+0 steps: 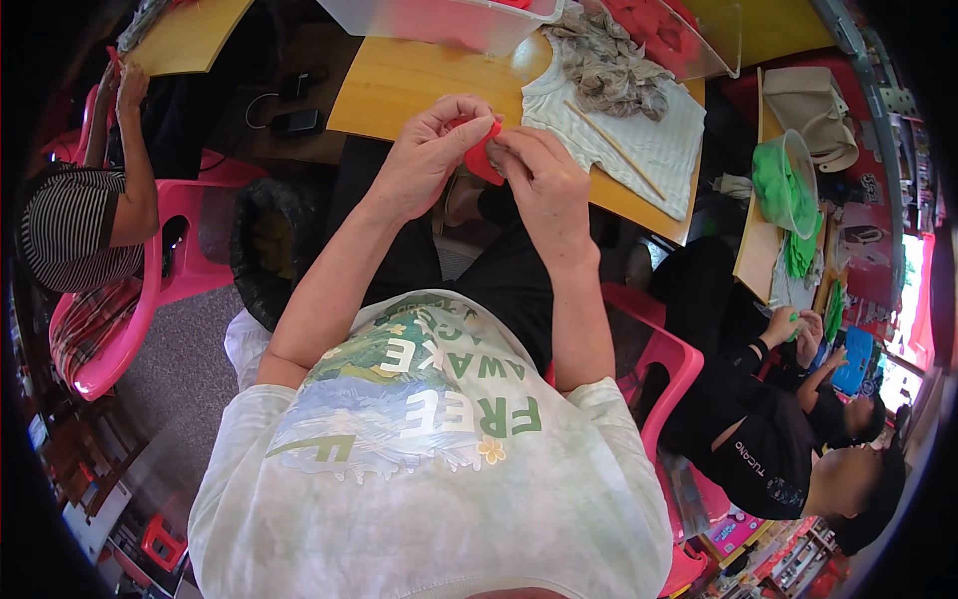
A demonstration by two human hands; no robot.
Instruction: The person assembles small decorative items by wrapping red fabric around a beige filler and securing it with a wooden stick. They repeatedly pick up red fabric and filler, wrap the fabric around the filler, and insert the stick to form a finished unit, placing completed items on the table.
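Note:
My left hand point(439, 150) and my right hand point(544, 185) meet in front of me near the table's front edge. Between them is a small, soft red piece point(481, 158); I cannot make out its exact kind. Both hands pinch it with thumb and fingertips, the left at its upper side and the right at its right side. To the right of my hands, a white cloth point(654, 165) lies on the wooden table point(394, 95), with a thin wooden stick point(616, 150) and a crumpled grey-brown cloth point(614, 65) on it.
A translucent box point(429, 25) and a clear container with red pieces point(659, 35) stand at the table's back. A black-lined bin point(264, 235) is left of my legs. People sit left and right; a round tub point(810, 190) of green pieces stands at right. Pink chairs point(185, 240) flank me.

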